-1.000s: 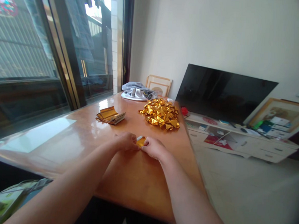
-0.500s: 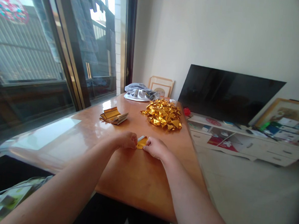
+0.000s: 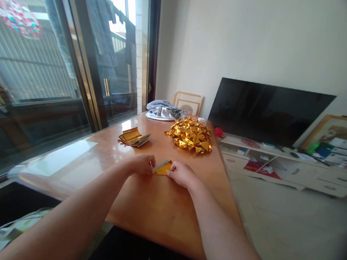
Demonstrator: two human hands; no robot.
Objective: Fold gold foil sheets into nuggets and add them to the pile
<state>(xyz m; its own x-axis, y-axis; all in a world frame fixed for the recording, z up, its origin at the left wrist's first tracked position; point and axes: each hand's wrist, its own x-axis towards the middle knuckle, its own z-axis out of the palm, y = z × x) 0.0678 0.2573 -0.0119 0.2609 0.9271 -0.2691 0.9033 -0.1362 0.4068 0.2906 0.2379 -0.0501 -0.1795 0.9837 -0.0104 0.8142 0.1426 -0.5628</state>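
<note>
A small gold foil paper [image 3: 162, 168] lies on the wooden table [image 3: 156, 208] between my two hands, partly folded with a pale edge showing. My left hand [image 3: 139, 164] pinches its left side with closed fingers. My right hand [image 3: 182, 174] pinches its right side, fingers curled. Further back on the table sits a heap of folded gold foil pieces [image 3: 191, 135], and to the left of it a stack of flat gold foil sheets [image 3: 133, 136].
A crumpled grey and white cloth [image 3: 163, 110] and a framed picture [image 3: 189, 103] sit at the table's far end. A glass sliding door [image 3: 61, 70] runs along the left. A dark TV [image 3: 266, 112] stands on a low white cabinet [image 3: 284, 165] at the right.
My hands have drawn slightly apart, and more of the gold paper shows between them. The view has shifted a little to the left and down.
</note>
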